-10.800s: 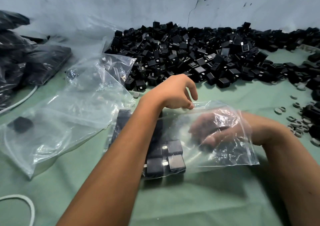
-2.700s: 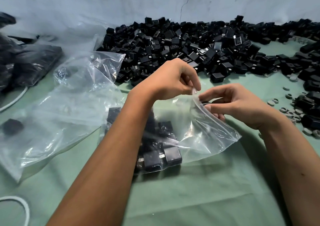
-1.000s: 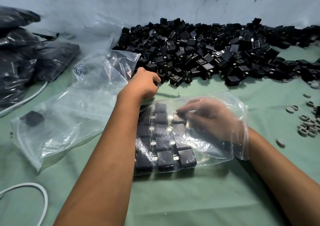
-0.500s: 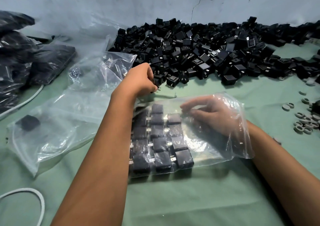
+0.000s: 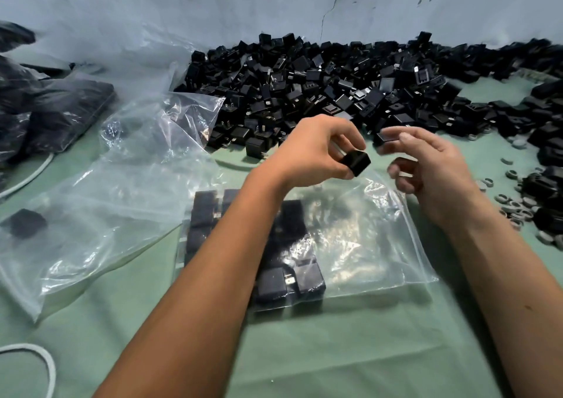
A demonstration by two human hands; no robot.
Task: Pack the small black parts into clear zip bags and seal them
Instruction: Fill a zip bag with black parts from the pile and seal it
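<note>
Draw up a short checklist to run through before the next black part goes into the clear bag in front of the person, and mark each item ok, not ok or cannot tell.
1. Part in hand: ok. The left hand pinches a black part.
2. Right hand free: cannot tell; blurred, and something dark sits at its fingertips.
3. Bag mouth open: cannot tell. The zip bag lies flat on the green cloth.
4. Room in the bag: ok. The packed parts fill its left side; its right side looks empty.
5. Supply close by: ok. The pile of black parts lies just beyond the hands.
</note>
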